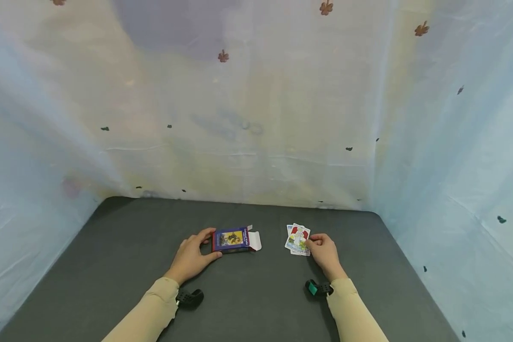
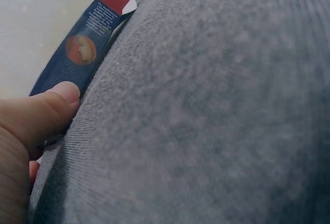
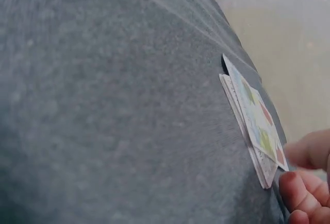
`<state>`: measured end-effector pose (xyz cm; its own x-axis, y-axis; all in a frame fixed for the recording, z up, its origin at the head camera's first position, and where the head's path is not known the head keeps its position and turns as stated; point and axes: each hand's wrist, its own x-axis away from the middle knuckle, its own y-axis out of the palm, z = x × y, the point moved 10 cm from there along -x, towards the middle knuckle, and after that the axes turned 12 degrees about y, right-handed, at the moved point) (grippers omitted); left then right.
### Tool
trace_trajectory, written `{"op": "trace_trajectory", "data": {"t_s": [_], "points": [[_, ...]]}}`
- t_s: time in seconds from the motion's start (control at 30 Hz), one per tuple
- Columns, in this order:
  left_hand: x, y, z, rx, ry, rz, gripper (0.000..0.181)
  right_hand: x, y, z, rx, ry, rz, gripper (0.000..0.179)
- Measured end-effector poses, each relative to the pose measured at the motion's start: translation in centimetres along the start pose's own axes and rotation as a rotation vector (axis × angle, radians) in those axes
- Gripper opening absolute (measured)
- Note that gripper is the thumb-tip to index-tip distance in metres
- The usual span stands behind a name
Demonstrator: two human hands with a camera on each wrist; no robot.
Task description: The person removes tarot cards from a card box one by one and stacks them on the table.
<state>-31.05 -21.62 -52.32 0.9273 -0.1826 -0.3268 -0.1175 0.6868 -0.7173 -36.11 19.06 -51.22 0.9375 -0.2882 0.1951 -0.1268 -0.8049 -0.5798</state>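
Note:
A blue and purple card box [image 1: 232, 238] with a yellow picture lies on the dark table. Its white end flap [image 1: 255, 241] sticks out open toward the right. My left hand [image 1: 191, 257] grips the box at its left end, the thumb [image 2: 66, 91] along the near side, which bears a round face picture. To the right lies a small stack of illustrated cards [image 1: 289, 243]. The top card [image 1: 298, 236], with red and yellow in its picture, sits askew on the others. My right hand [image 1: 326, 256] pinches this card at its right edge with curled fingers.
The grey table top [image 1: 256, 294] runs back to a pale hanging curtain [image 1: 256, 142] with small leaf marks. Curtain walls stand on both sides too. Black straps [image 1: 191, 298] are on both wrists.

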Motion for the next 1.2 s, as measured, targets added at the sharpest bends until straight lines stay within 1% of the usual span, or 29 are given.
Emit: {"op": "trace_trajectory", "data": {"t_s": [0.1,0.2,0.27,0.33,0.43,0.53,0.67,0.87,0.97,1.03,1.1,1.2], "points": [[0.0,0.0,-0.1,-0.001,0.001,0.002,0.074,0.2,0.4,0.0,0.021,-0.008,0.005,0.044],[-0.1,0.0,-0.1,-0.011,0.01,0.0,0.075,0.4,0.6,-0.5,0.096,-0.036,0.027,0.056],[0.0,-0.2,-0.2,-0.019,0.012,0.003,0.075,0.6,0.9,-1.0,0.144,-0.062,0.031,0.059],[0.0,-0.5,-0.2,-0.024,0.02,0.01,0.076,0.8,1.0,-1.4,0.173,-0.079,0.031,0.058],[0.0,-0.8,0.0,-0.021,0.022,0.019,0.076,0.9,1.0,-1.7,0.165,-0.083,0.025,0.049],[-0.1,-0.6,0.1,-0.014,0.015,0.006,0.077,0.9,0.8,-1.7,0.157,-0.078,0.028,0.043],[0.0,-0.2,0.1,-0.018,-0.002,-0.007,0.077,1.0,0.5,-1.3,0.163,-0.081,0.033,0.039],[0.1,-0.1,0.1,-0.013,0.004,-0.008,0.077,1.3,0.4,-0.8,0.145,-0.054,0.087,0.032],[0.1,-0.2,-0.1,-0.019,0.004,-0.009,0.076,1.6,0.4,-1.1,0.157,-0.059,0.107,0.029],[0.0,-0.3,-0.1,-0.019,0.015,-0.002,0.076,1.9,0.4,-1.5,0.167,-0.07,0.114,0.029],[-0.1,-0.2,0.0,-0.016,0.027,-0.006,0.076,2.2,0.1,-1.6,0.176,-0.063,0.124,0.031],[-0.2,-0.2,0.2,-0.008,0.031,-0.01,0.076,2.8,0.1,-1.8,0.218,-0.041,0.121,0.046]]}}
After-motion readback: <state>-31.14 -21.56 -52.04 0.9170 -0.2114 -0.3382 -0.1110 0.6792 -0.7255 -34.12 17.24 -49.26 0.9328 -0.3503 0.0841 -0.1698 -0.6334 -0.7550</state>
